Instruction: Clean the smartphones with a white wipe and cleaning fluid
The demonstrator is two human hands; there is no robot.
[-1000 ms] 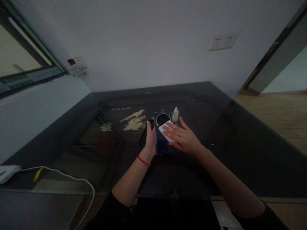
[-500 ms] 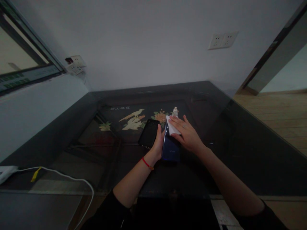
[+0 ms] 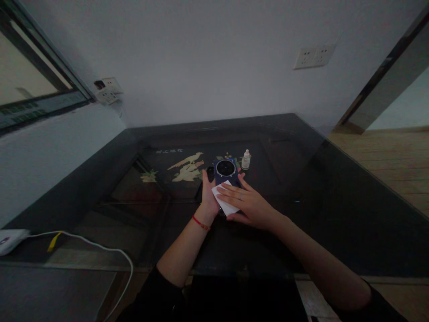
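A dark blue smartphone [image 3: 218, 178] lies back side up in my left hand [image 3: 209, 197], its large round camera ring facing me at the far end. My left fingers wrap its left edge, partly hidden beneath it. With flattened fingers, my right hand [image 3: 251, 205] presses a folded white wipe [image 3: 226, 206] against the lower half of the phone's back. Behind my left hand a black phone case [image 3: 199, 191] rests on the table, mostly covered from view. A small white bottle [image 3: 246, 160] stands upright just beyond the phone, to the right.
The dark glossy table [image 3: 335, 214] bears a bird and flower picture [image 3: 187, 170]. A white cable [image 3: 97, 243] with a yellow tag [image 3: 54, 242] runs from a white power strip [image 3: 12, 241] at the left. Wall sockets [image 3: 315, 57] sit above the table's back edge.
My right hand has slid the wipe toward me and left, from the phone's far end to its lower half, uncovering the camera ring. The phone and my left hand have shifted left, over the case.
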